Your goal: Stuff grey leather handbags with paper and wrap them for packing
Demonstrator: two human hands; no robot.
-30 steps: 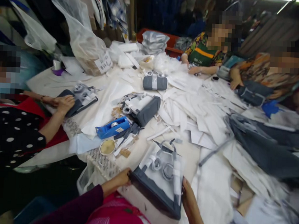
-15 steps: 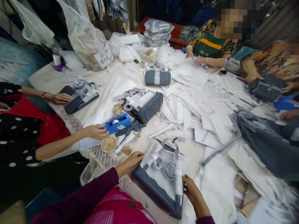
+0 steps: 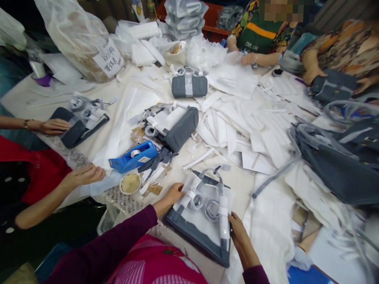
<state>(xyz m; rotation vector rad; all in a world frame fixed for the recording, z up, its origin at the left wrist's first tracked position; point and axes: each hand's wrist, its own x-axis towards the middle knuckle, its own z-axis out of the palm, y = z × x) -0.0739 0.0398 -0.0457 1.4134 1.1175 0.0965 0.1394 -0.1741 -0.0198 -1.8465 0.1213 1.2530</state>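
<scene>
The left hand [image 3: 172, 195] and right hand [image 3: 239, 230], fingers curled, firmness of grip indeterminate, apparently steady opposite edges of the grey bag [image 3: 195, 237] on the table [image 3: 175, 171]; shifting it would call for even support.

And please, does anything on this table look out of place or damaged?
Yes, something untidy: the thin white sheets and strips lie strewn at odd angles beyond the dark grey bag with wrapped handles. On that bag, between the person's left hand and right hand, I see no damage; nothing looks spilled.
</scene>
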